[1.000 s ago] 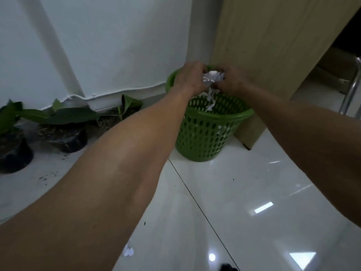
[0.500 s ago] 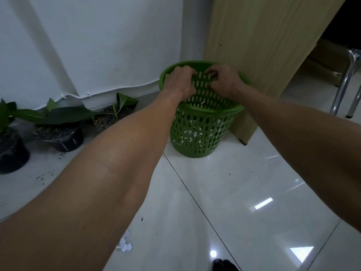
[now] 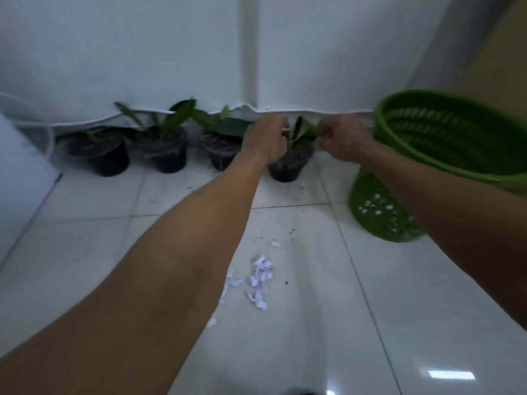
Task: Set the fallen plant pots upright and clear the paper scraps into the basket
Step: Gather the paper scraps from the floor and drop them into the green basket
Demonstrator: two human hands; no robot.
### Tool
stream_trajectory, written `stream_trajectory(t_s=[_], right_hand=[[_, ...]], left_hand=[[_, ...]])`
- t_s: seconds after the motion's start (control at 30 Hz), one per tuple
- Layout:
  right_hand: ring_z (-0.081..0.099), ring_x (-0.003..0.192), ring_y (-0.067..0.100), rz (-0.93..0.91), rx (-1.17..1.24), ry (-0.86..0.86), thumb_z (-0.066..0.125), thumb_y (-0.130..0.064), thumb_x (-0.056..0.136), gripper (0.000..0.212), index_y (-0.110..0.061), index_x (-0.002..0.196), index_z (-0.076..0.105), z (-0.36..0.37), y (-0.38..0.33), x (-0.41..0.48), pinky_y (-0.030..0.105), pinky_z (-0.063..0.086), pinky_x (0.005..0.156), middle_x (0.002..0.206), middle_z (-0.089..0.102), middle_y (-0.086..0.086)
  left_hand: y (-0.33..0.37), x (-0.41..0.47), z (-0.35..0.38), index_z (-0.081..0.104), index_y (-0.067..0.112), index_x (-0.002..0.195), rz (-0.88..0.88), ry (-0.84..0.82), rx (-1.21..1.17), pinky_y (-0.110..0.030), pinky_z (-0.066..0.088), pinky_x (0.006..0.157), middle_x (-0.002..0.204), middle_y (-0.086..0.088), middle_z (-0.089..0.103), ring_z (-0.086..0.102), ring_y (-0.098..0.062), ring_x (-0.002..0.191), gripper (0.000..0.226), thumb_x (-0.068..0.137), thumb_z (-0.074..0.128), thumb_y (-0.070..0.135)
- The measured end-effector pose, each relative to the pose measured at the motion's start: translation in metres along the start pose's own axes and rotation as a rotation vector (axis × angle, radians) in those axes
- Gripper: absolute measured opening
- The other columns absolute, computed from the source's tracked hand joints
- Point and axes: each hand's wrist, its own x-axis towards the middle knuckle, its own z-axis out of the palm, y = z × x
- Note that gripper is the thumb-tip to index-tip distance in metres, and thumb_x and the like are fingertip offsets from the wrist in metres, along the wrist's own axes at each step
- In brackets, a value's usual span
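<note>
Four black plant pots stood upright in a row along the foot of the white wall: one at the far left, a second, a third, and a fourth nearest the basket. Each held dark soil and green leaves. The green basket stood on the floor just right of the fourth pot, white bits showing through its holes. A loose heap of paper scraps lay on the tiles well in front of the pots, partly hidden by the left forearm.

The left hand and right hand were held out above the fourth pot, both curled into loose fists; whether they pinched its leaf or anything else could not be told through the blur.

The floor was glossy white tile with dark grout lines, specks of soil near the pots and bright reflections of lights. A pale wooden panel rose behind the basket. No writing was readable.

Half a second earlier both hands had been over the basket's rim; now they were left of it, and the view had swung left, bringing all four pots and more scraps into sight.
</note>
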Motion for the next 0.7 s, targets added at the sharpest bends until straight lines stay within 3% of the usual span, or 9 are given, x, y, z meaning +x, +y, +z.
stream_trajectory(t_s=[0.07,0.13,0.2,0.3,0.37,0.43,0.53,0.63,0.7], right_hand=[[0.068,0.091,0.039,0.070,-0.008,-0.336,0.073,-0.013,0.082,0.040,-0.011,0.121,0.065,0.043,-0.019,0.000,0.039,0.056,0.072,0.109,0.069,0.020],[0.068,0.082,0.035,0.273,0.091,-0.700,0.082,-0.021,0.079,0.076,-0.023,0.143,0.041,0.082,-0.027,-0.014,0.038,0.058,0.055,0.125,0.058,0.020],[0.069,0.078,0.031,0.355,0.092,-0.892,0.093,-0.030,0.062,0.110,-0.030,0.149,0.026,0.118,-0.033,-0.030,0.036,0.058,0.048,0.135,0.048,0.020],[0.076,0.075,0.027,0.218,-0.051,-1.054,0.097,-0.055,0.029,0.146,-0.034,0.150,0.018,0.161,-0.059,-0.052,0.040,0.063,0.065,0.139,0.045,0.017],[0.077,0.070,0.021,0.160,-0.196,-1.157,0.094,-0.065,0.018,0.161,-0.036,0.149,0.005,0.178,-0.074,-0.065,0.042,0.062,0.080,0.137,0.051,0.017],[0.076,0.068,0.018,0.128,-0.347,-1.240,0.096,-0.062,0.020,0.170,-0.036,0.148,-0.013,0.189,-0.085,-0.073,0.040,0.056,0.090,0.136,0.056,0.018],[0.077,0.071,0.016,0.086,-0.453,-1.297,0.099,-0.047,0.031,0.175,-0.029,0.144,-0.034,0.199,-0.102,-0.078,0.038,0.054,0.095,0.124,0.067,0.017],[0.077,0.074,0.018,0.036,-0.432,-1.264,0.099,-0.036,0.044,0.168,-0.023,0.144,-0.036,0.210,-0.123,-0.081,0.039,0.056,0.091,0.103,0.074,0.013],[0.076,0.067,0.019,-0.009,-0.386,-1.236,0.098,-0.029,0.052,0.163,-0.019,0.145,-0.036,0.217,-0.138,-0.084,0.039,0.059,0.084,0.103,0.073,0.016]], left_hand=[[-0.046,-0.037,-0.001,0.070,0.012,0.115,-0.128,-0.020,0.041,-0.042,0.050,0.096,0.121,-0.015,0.063,0.059,-0.034,0.115,0.027,0.090,0.058,0.011],[-0.081,-0.075,0.005,0.066,0.015,0.123,-0.236,-0.098,0.090,-0.040,0.048,0.099,0.129,-0.014,0.058,0.056,-0.033,0.120,0.033,0.090,0.060,0.012],[-0.112,-0.115,0.010,0.059,0.018,0.134,-0.313,-0.216,0.156,-0.041,0.045,0.103,0.136,-0.013,0.051,0.050,-0.032,0.126,0.043,0.091,0.061,0.014],[-0.158,-0.182,0.008,0.052,0.020,0.139,-0.451,-0.308,0.250,-0.042,0.043,0.104,0.139,-0.012,0.044,0.046,-0.030,0.129,0.047,0.093,0.060,0.020],[-0.178,-0.222,0.009,0.046,0.018,0.141,-0.594,-0.301,0.335,-0.045,0.042,0.103,0.146,-0.014,0.036,0.041,-0.031,0.133,0.052,0.093,0.060,0.033],[-0.189,-0.259,0.014,0.039,0.018,0.139,-0.821,-0.244,0.413,-0.050,0.041,0.100,0.147,-0.016,0.030,0.037,-0.034,0.133,0.061,0.089,0.058,0.047],[-0.203,-0.301,0.014,0.031,0.020,0.138,-1.237,-0.160,0.223,-0.053,0.038,0.098,0.144,-0.014,0.024,0.031,-0.035,0.132,0.066,0.085,0.052,0.052],[-0.214,-0.320,0.018,0.022,0.012,0.143,-1.423,-0.186,-0.008,-0.045,0.034,0.109,0.143,-0.020,0.020,0.028,-0.038,0.136,0.075,0.086,0.052,0.052],[-0.214,-0.319,0.023,0.026,0.008,0.139,-1.483,-0.141,-0.133,-0.044,0.043,0.108,0.140,-0.021,0.022,0.035,-0.039,0.131,0.073,0.085,0.056,0.046]])
